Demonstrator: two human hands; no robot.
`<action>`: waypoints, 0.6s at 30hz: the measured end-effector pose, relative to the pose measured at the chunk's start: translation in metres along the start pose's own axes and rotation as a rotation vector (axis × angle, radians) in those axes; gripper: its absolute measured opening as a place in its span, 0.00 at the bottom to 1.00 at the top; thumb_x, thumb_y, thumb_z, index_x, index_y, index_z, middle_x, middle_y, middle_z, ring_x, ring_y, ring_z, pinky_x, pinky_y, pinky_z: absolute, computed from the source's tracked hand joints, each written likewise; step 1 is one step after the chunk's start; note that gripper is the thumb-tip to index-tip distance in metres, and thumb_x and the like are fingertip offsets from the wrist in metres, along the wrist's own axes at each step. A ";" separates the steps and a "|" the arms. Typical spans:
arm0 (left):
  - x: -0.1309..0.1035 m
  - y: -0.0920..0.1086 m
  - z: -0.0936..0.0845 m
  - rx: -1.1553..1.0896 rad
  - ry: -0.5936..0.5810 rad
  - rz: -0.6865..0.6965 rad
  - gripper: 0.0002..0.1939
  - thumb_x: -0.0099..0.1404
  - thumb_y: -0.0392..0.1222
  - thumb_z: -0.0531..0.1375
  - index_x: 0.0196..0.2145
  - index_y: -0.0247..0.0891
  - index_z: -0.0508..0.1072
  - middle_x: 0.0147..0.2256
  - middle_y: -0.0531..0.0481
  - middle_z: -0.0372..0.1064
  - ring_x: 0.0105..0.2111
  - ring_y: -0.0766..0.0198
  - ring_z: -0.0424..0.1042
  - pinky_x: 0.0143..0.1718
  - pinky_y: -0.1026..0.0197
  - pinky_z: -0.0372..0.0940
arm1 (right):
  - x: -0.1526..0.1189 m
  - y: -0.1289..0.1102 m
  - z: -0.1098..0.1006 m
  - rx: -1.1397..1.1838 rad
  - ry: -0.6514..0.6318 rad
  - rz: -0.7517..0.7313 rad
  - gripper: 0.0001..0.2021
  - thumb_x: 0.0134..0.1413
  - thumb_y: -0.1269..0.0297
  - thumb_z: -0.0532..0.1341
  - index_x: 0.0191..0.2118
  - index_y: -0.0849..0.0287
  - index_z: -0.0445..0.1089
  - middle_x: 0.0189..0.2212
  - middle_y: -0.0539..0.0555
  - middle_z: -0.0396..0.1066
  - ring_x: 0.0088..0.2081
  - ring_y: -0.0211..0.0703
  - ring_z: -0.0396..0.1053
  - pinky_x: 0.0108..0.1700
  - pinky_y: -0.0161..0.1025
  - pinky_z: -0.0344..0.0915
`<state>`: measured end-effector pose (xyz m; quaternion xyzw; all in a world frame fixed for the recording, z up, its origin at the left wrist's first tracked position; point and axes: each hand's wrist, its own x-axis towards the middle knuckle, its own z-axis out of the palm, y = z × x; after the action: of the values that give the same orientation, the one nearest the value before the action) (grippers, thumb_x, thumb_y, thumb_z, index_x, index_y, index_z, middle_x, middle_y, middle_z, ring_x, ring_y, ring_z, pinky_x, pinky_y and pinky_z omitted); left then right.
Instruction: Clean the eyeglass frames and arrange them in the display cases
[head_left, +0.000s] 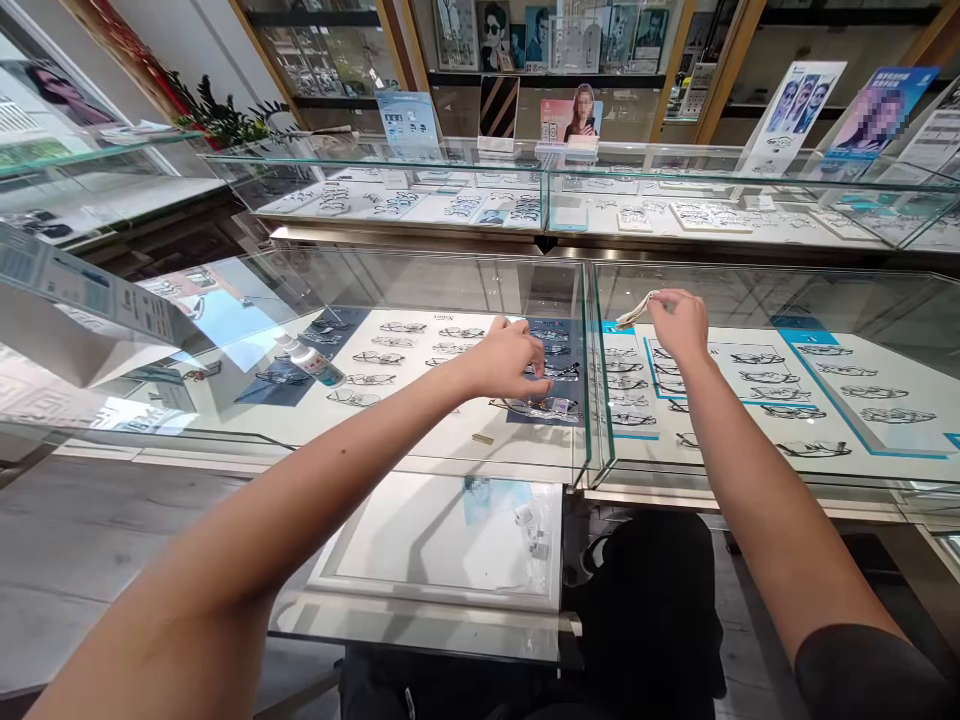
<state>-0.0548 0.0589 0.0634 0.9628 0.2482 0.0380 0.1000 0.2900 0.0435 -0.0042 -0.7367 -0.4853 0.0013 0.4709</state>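
Note:
My left hand (510,362) is over the left glass counter, fingers bent and thumb apart, with no held thing visible. Whether it touches the glass I cannot tell. A small white patch shows behind its knuckles. Under it, seen through the glass, lie eyeglasses (553,408) on a dark blue sheet. My right hand (681,322) pinches a pale, crumpled cloth (637,311) between thumb and fingers, above the right glass counter (739,300). A small white bottle (311,360) with a nozzle appears tilted at the left counter.
A pulled-out white drawer (450,530) holding small clear plastic pieces is below the left counter. Rows of eyeglasses (772,378) lie inside the right counter. Farther back runs another glass case (420,180) with standing cards. A large white box (82,310) is at the left.

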 end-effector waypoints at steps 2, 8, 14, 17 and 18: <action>0.007 -0.004 0.003 -0.022 -0.014 -0.006 0.19 0.68 0.58 0.63 0.30 0.42 0.81 0.38 0.45 0.83 0.49 0.46 0.68 0.56 0.43 0.53 | 0.000 0.000 0.000 0.006 -0.007 0.001 0.13 0.59 0.58 0.60 0.39 0.54 0.82 0.55 0.60 0.82 0.61 0.63 0.68 0.63 0.62 0.67; 0.014 -0.010 0.010 -0.028 -0.047 -0.014 0.21 0.69 0.59 0.61 0.28 0.41 0.80 0.39 0.44 0.83 0.49 0.45 0.68 0.57 0.43 0.55 | -0.001 -0.004 0.000 0.004 -0.032 0.030 0.11 0.58 0.58 0.61 0.38 0.53 0.82 0.56 0.59 0.82 0.61 0.63 0.68 0.66 0.62 0.65; 0.012 -0.010 0.013 -0.048 -0.038 -0.018 0.27 0.75 0.63 0.57 0.27 0.40 0.72 0.31 0.44 0.78 0.48 0.45 0.70 0.56 0.45 0.56 | -0.002 -0.005 0.001 -0.010 -0.045 0.004 0.11 0.58 0.60 0.61 0.37 0.54 0.82 0.55 0.59 0.83 0.61 0.63 0.70 0.67 0.62 0.65; 0.012 -0.009 0.016 -0.063 -0.019 -0.025 0.26 0.76 0.62 0.56 0.28 0.41 0.70 0.29 0.45 0.75 0.47 0.45 0.71 0.56 0.45 0.56 | -0.003 -0.004 0.002 -0.032 -0.050 -0.012 0.11 0.59 0.61 0.61 0.38 0.54 0.83 0.54 0.59 0.83 0.60 0.62 0.71 0.67 0.61 0.66; 0.012 -0.009 0.016 -0.070 -0.013 -0.028 0.26 0.77 0.62 0.56 0.29 0.41 0.71 0.29 0.45 0.75 0.47 0.45 0.71 0.57 0.45 0.56 | -0.003 -0.004 0.002 -0.040 -0.051 -0.015 0.11 0.59 0.61 0.61 0.38 0.54 0.83 0.54 0.59 0.83 0.60 0.62 0.71 0.66 0.60 0.66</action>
<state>-0.0463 0.0699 0.0458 0.9553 0.2597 0.0388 0.1355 0.2849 0.0430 -0.0042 -0.7419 -0.5028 0.0071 0.4436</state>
